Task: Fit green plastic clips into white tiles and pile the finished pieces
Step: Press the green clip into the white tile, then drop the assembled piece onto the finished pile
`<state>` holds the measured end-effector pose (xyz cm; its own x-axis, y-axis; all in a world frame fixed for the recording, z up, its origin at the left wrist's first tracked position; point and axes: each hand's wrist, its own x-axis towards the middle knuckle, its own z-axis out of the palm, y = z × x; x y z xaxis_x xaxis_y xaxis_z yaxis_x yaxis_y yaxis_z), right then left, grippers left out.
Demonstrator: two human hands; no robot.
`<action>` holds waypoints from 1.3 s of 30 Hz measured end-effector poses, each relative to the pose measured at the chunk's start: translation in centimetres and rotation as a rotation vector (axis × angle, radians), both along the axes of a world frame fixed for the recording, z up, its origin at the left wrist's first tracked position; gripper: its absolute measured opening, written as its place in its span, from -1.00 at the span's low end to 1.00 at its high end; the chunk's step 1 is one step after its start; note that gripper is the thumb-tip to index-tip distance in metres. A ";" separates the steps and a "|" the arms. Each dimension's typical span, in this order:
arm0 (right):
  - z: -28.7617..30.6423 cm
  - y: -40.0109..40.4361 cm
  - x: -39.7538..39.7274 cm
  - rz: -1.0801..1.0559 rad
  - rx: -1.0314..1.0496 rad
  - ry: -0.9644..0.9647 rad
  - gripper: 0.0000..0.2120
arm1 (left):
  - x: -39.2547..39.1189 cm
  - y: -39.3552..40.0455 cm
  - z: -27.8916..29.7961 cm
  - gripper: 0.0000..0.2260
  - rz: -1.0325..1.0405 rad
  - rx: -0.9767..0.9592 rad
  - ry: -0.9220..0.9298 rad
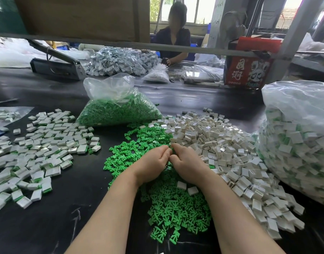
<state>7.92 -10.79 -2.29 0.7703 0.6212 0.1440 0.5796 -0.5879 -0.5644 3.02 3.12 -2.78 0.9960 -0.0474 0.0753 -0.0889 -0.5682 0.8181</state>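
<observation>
On the black table top (53, 213), the left hand (152, 165) and right hand (187, 162) meet fingertip to fingertip over the loose heap of green plastic clips (175, 202), fingers curled; what they pinch is hidden. Empty white square tiles (230, 153) spread to the right, finished green-edged white pieces (38, 153) to the left. Beyond lie a clear bag of green clips (117, 109), a bulging clear sack of finished pieces (300, 143), cut off at the right edge, a red printed carton (247, 70) and a seated person in a dark top (173, 41) before bright windows.
</observation>
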 end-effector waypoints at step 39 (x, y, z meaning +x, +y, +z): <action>1.0 0.2 0.3 -0.068 0.783 0.365 -0.96 | 0.1 0.4 0.6 -0.73 0.200 -0.712 -0.089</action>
<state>8.20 -10.59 -1.28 0.8837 0.3975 0.2471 0.2605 0.0210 -0.9652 3.10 3.54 -2.21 0.9692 0.2246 0.1007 -0.1224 0.0848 0.9888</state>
